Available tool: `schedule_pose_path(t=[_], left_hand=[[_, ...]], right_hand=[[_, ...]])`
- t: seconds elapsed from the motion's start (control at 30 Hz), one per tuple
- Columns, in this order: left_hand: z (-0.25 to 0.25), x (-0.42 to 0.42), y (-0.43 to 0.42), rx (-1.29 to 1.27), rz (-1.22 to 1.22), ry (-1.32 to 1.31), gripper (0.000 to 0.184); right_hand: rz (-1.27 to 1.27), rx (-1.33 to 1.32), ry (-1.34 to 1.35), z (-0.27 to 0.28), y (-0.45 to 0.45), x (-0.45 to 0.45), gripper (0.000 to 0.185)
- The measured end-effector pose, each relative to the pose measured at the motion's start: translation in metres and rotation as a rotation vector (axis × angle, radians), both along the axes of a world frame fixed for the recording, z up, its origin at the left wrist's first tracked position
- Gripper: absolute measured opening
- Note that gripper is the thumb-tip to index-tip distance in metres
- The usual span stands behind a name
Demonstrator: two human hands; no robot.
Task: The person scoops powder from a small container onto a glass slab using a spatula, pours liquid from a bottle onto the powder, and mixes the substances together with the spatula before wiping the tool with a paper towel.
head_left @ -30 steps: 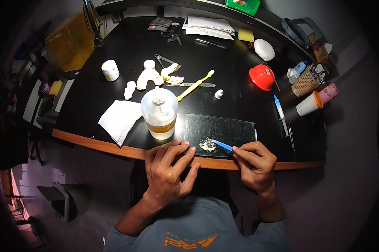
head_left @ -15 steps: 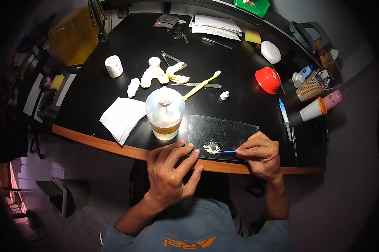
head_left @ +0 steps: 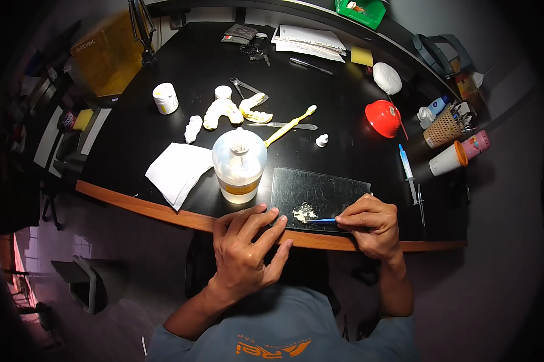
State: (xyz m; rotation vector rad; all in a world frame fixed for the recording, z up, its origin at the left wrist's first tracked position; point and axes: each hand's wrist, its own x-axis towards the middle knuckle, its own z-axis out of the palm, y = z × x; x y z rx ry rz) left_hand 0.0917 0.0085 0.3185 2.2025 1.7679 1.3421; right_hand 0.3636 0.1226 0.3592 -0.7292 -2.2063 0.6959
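Note:
My right hand [head_left: 371,224] pinches a thin blue stick-like tool [head_left: 321,221] between thumb and fingers. Its tip meets a small heap of pale yellowish powder or paste [head_left: 306,212]. That heap lies on a dark glass-like slab [head_left: 329,190] at the table's front edge. My left hand [head_left: 245,244] is open, fingers spread over the wooden edge, with fingertips by the slab's near left corner and nothing held. Just beyond those fingers stands a clear dispenser bottle [head_left: 239,164] with an orange-brown label.
Left of the bottle are folded white tissues [head_left: 177,175]. Farther back sit dental models [head_left: 222,113], a white jar [head_left: 165,98], a yellow toothbrush [head_left: 291,125] and a scalpel [head_left: 293,126]. Rightward are a tiny white bottle [head_left: 322,140], red bowl [head_left: 383,118], syringe [head_left: 407,166] and tweezers [head_left: 421,205].
My right hand and the blue tool have shifted very slightly left over the slab. The whole view has moved a little; my left hand stays in place.

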Motion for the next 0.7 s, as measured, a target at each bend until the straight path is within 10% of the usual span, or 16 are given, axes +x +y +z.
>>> schedule_pose_path(t=[0.7], left_hand=[[0.002,0.002,-0.001,-0.021,0.013,-0.001,0.035]], right_hand=[[-0.160,0.049,-0.218,0.030,-0.034,-0.014,0.020]])
